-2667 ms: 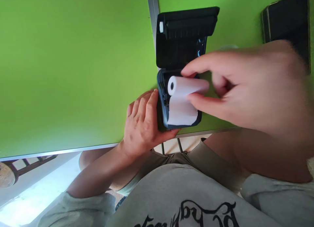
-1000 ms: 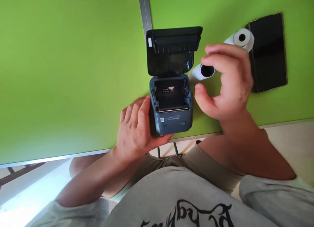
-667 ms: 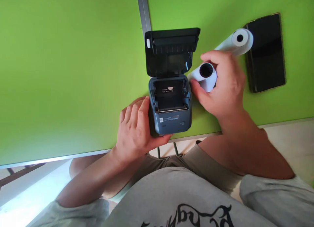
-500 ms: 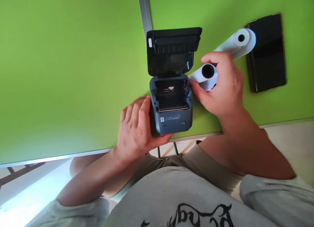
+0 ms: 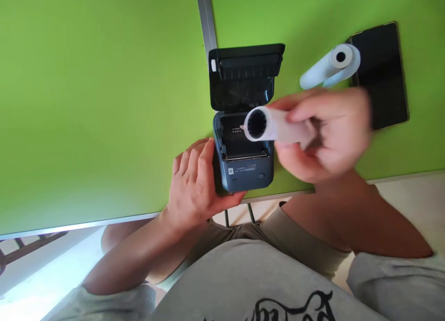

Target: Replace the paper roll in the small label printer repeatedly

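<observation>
A dark blue label printer stands near the table's front edge, its black lid swung up and its paper bay exposed. Around its left side and front edge my left hand is wrapped, fingers on the side and thumb along the front. My right hand grips a white paper roll with a black core, tilted with its hollow end over the right part of the bay. The roll hides some of the bay, and the hand is slightly blurred.
A second white paper roll with a small dark core lies to the right, close to a black phone. The green table has a grey metal strip behind the printer and a pale front edge.
My right hand has picked the black-cored roll up from the table and swung it left over the printer. My left hand keeps its hold on the printer.
</observation>
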Demonstrator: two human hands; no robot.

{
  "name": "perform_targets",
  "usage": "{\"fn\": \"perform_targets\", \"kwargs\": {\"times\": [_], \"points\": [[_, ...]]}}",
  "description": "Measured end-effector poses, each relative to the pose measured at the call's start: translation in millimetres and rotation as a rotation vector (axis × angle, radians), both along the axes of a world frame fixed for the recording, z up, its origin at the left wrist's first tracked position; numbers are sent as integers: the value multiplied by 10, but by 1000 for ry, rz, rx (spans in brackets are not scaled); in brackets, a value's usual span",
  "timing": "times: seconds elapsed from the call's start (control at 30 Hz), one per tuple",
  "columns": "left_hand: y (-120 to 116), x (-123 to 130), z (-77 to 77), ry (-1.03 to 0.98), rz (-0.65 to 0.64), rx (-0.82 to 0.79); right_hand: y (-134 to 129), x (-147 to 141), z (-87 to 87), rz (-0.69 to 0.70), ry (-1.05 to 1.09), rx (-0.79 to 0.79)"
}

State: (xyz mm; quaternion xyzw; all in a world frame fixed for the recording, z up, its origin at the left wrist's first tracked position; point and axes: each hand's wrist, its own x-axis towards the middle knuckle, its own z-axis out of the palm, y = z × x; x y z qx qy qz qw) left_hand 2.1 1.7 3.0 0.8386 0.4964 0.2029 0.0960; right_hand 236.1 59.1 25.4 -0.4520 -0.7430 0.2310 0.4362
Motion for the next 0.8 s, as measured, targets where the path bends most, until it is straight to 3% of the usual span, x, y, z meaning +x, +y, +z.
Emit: {"fn": "perform_targets", "kwargs": {"times": [0.13, 0.4, 0.8], "points": [[0, 0, 2, 8, 1, 15, 41, -117, -8, 107, -130, 151], [-2, 12, 13, 7, 4, 14, 92, -92, -85, 92, -200, 208], [11, -9, 12, -40, -25, 2, 75, -104, -123, 143, -39, 189]]}}
